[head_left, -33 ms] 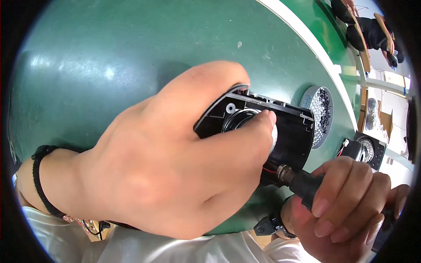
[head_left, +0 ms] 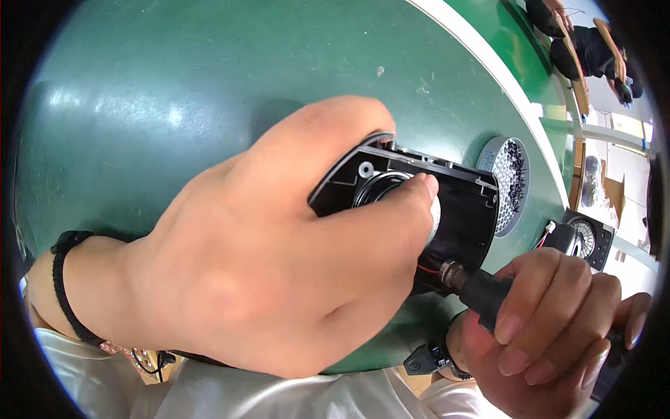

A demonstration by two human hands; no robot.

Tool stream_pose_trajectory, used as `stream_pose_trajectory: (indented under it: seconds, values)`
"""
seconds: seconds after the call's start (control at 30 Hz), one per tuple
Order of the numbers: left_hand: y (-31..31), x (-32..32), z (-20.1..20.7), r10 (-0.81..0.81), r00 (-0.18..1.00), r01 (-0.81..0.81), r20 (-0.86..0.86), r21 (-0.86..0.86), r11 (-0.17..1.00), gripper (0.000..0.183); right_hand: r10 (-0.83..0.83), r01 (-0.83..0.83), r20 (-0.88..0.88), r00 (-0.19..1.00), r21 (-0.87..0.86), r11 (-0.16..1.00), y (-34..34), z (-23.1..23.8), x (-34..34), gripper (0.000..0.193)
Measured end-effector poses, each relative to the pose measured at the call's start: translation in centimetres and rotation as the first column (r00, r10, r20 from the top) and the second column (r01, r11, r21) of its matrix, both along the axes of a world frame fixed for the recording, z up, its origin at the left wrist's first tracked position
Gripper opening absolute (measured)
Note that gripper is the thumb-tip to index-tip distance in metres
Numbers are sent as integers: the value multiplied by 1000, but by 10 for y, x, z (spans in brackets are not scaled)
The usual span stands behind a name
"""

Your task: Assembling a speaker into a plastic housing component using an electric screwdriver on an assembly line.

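My left hand (head_left: 279, 258) is closed around a black plastic housing (head_left: 464, 209) with a curved end, holding it up over the green table. Its thumb lies across a round, silver-rimmed part (head_left: 373, 190), which looks like a speaker set into the housing. A thin red wire (head_left: 427, 269) shows at the housing's near side. In my right hand (head_left: 551, 321), fingers wrapped round it, is a dark-handled screwdriver (head_left: 485, 297) with a metal collar. The collar meets the housing's near right edge; the bit's tip is hidden. My left palm and fingertips cover much of the housing.
Beyond the housing on the right, a round grey tray (head_left: 522, 209) holds many small black screws. Past it sits a black unit with a round grille (head_left: 586, 237). The table's white edge (head_left: 488, 59) curves along the right. A person (head_left: 593, 52) sits at the far upper right.
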State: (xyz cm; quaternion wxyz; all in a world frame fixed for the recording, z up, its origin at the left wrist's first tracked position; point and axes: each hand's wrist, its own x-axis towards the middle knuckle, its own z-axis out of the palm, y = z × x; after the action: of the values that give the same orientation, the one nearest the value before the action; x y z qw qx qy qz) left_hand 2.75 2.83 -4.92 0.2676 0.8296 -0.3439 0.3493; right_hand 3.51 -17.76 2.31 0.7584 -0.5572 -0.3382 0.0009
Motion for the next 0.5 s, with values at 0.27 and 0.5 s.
stream_pose_trajectory:
  seconds: [0.27,0.5]
  values:
    - [13,-6,22,-95,965,127,-246,118,985,39,488,-507,258,834,8,862,-3,-13,48,33]
    - [6,-3,-17,-53,997,53,-51,10,999,43,-58,52,-101,993,-66,996,19,-2,7,13]
